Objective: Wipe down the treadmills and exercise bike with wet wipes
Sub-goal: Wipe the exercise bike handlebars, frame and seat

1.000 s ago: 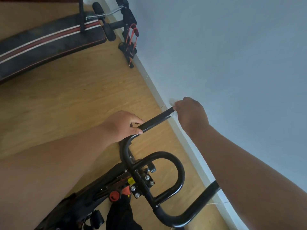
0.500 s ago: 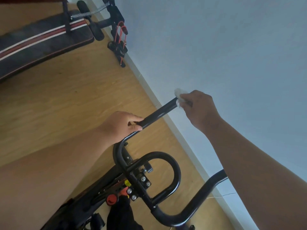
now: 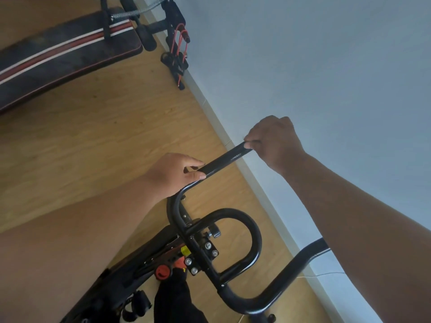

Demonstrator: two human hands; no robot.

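Note:
The exercise bike's black handlebar (image 3: 224, 159) rises from the bottom of the view toward the wall. My left hand (image 3: 172, 173) grips the left grip just above its bend, thumb and fingers curled round the tube. My right hand (image 3: 275, 141) is closed in a fist over the far tip of the same grip. The wet wipe is almost wholly hidden inside that fist. The bike's inner loop bar (image 3: 254, 229) and right grip (image 3: 291, 276) lie below, partly under my right forearm.
A sit-up bench (image 3: 65, 54) with red and white stripes lies on the wooden floor at the top left, with red resistance bands (image 3: 179, 50) by the skirting board. A pale wall (image 3: 326, 66) fills the right side. A black cloth (image 3: 172, 299) hangs near the bike's red knob (image 3: 162, 272).
My right hand slid out to the tip of the grip, where the white wipe showed, and has now closed over the end, hiding the wipe. The left hand kept its hold.

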